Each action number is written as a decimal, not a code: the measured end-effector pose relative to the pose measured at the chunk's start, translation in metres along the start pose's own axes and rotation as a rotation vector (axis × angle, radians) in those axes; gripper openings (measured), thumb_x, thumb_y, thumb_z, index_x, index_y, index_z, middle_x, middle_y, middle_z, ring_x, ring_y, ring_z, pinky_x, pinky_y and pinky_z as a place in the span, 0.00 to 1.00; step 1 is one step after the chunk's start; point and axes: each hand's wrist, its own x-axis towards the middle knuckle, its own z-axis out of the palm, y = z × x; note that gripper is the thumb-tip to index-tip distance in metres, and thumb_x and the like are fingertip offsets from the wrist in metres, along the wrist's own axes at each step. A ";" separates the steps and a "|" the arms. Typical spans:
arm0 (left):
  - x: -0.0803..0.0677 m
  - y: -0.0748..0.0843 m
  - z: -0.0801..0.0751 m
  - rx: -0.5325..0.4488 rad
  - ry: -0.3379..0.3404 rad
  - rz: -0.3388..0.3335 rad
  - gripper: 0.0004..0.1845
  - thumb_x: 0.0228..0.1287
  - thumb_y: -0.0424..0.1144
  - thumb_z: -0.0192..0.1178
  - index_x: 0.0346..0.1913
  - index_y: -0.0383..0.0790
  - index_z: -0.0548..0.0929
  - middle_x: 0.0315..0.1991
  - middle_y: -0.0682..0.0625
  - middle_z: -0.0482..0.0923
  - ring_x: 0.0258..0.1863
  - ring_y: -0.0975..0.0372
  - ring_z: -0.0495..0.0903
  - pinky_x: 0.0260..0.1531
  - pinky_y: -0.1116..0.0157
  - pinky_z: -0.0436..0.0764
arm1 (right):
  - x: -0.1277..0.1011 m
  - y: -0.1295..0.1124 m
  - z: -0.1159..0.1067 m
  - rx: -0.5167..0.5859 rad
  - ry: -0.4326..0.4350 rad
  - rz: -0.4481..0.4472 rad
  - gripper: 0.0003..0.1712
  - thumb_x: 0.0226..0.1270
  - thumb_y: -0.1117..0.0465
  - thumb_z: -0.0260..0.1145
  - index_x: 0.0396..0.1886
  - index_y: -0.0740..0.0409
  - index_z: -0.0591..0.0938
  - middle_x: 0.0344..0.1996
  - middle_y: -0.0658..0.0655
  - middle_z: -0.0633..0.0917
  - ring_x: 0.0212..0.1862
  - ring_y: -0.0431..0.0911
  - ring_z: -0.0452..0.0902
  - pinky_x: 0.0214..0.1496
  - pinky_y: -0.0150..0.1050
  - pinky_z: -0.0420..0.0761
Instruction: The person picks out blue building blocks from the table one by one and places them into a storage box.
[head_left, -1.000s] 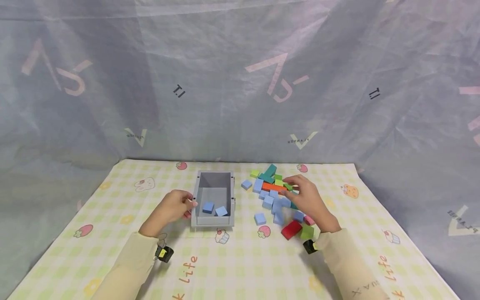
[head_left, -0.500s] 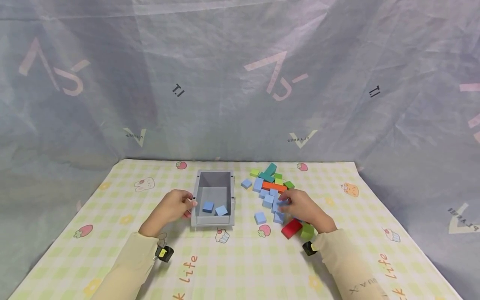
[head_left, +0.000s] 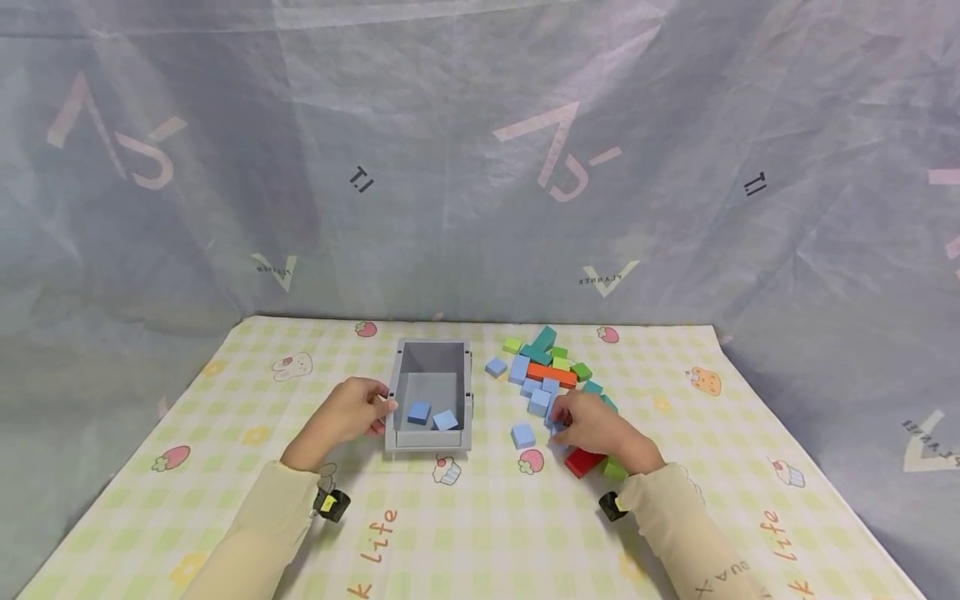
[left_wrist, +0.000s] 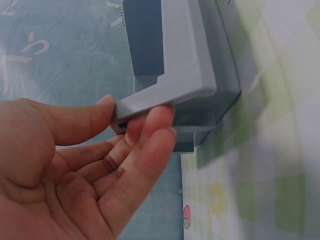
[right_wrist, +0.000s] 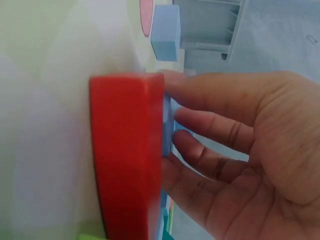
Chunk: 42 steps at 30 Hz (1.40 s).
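Observation:
A grey open box point(head_left: 467, 402) sits on the checked cloth with two light blue blocks point(head_left: 418, 411) inside. My left hand point(head_left: 372, 408) pinches the box's near left corner between thumb and fingers; the left wrist view shows that grip point(left_wrist: 140, 112) on the box rim point(left_wrist: 185, 75). To the right lies a pile of coloured blocks point(head_left: 551, 374). My right hand point(head_left: 561, 423) curls thumb and fingers round a light blue block point(right_wrist: 167, 125) at the pile's near edge, just beside a red block point(right_wrist: 125, 150). The hand hides most of that blue block.
One loose light blue block point(head_left: 522, 435) lies between box and pile. The red block point(head_left: 583, 461) and a green block point(head_left: 617, 471) sit by my right wrist. Orange, teal and green blocks lie at the pile's far side. A draped sheet point(head_left: 480, 167) backs the table.
My right hand has come from the far middle of the pile toward me and closed its fingers on a light blue block beside the red one. The left hand has stayed on the box.

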 end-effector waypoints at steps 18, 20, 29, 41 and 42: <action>-0.001 0.002 0.001 0.006 -0.007 0.001 0.19 0.70 0.31 0.60 0.57 0.20 0.76 0.24 0.45 0.81 0.22 0.55 0.84 0.29 0.56 0.86 | -0.002 0.001 0.002 -0.034 0.015 0.006 0.07 0.55 0.60 0.79 0.31 0.49 0.87 0.32 0.45 0.82 0.36 0.42 0.73 0.39 0.37 0.78; -0.002 0.001 0.001 0.007 -0.009 0.002 0.18 0.70 0.31 0.60 0.56 0.20 0.76 0.23 0.45 0.81 0.22 0.56 0.83 0.28 0.57 0.86 | -0.003 0.000 0.002 -0.037 0.004 0.008 0.07 0.55 0.61 0.78 0.31 0.49 0.87 0.32 0.46 0.81 0.36 0.42 0.73 0.38 0.36 0.77; -0.001 0.002 0.000 -0.006 -0.006 0.009 0.18 0.70 0.31 0.60 0.56 0.19 0.76 0.24 0.44 0.81 0.22 0.55 0.84 0.27 0.58 0.86 | -0.008 -0.008 -0.002 -0.078 -0.032 -0.022 0.08 0.55 0.64 0.77 0.32 0.51 0.86 0.32 0.48 0.80 0.35 0.43 0.72 0.40 0.38 0.77; -0.001 0.002 -0.001 0.003 -0.011 0.007 0.19 0.71 0.31 0.60 0.57 0.19 0.75 0.23 0.45 0.81 0.22 0.54 0.84 0.28 0.56 0.86 | -0.009 -0.012 -0.004 -0.072 -0.037 -0.021 0.09 0.54 0.64 0.78 0.32 0.51 0.86 0.32 0.47 0.81 0.36 0.42 0.72 0.41 0.39 0.78; -0.001 0.002 -0.001 0.003 -0.012 0.006 0.19 0.71 0.31 0.60 0.58 0.19 0.75 0.23 0.45 0.81 0.22 0.53 0.84 0.28 0.56 0.86 | -0.009 -0.012 -0.004 -0.071 -0.038 -0.019 0.09 0.54 0.64 0.78 0.32 0.51 0.86 0.32 0.47 0.80 0.36 0.43 0.72 0.41 0.39 0.78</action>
